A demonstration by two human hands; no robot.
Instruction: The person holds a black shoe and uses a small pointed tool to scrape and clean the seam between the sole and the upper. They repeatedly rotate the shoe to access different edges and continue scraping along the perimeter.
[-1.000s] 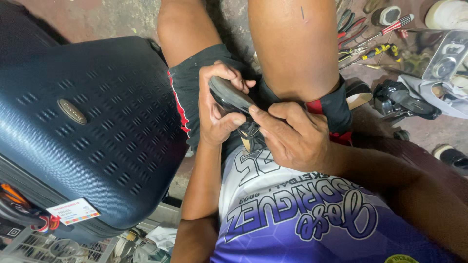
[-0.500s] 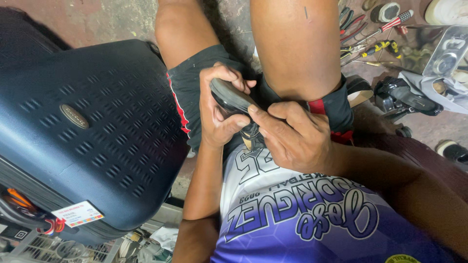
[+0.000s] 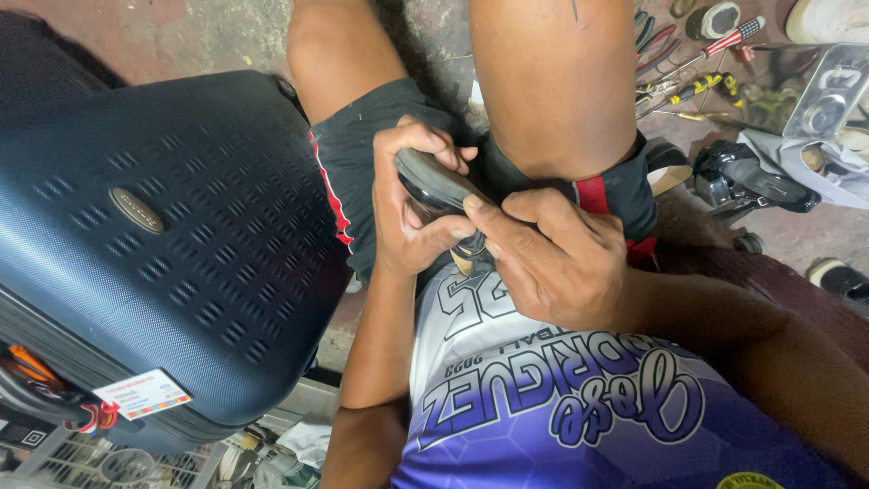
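Note:
I hold a small dark oblong part (image 3: 433, 178) in my lap, between my knees. My left hand (image 3: 412, 204) wraps around it from the left, fingers curled over its top edge. My right hand (image 3: 548, 258) grips its lower right end, thumb pressed along the part's edge. What lies under my right palm is hidden. Black shorts with red trim (image 3: 353, 163) and a purple and white jersey (image 3: 543, 398) fill the lower middle of the view.
A large dark blue hard-shell suitcase (image 3: 154, 235) with a tag lies at my left. Screwdrivers and pliers (image 3: 697, 63) lie on the concrete floor at the upper right, next to a black device (image 3: 751, 177) and a clear plastic tray (image 3: 828, 91). A wire rack (image 3: 109, 462) sits bottom left.
The view has shifted slightly. Both hands stay on the dark part with nearly the same grip; my right thumb has slid a little along its edge.

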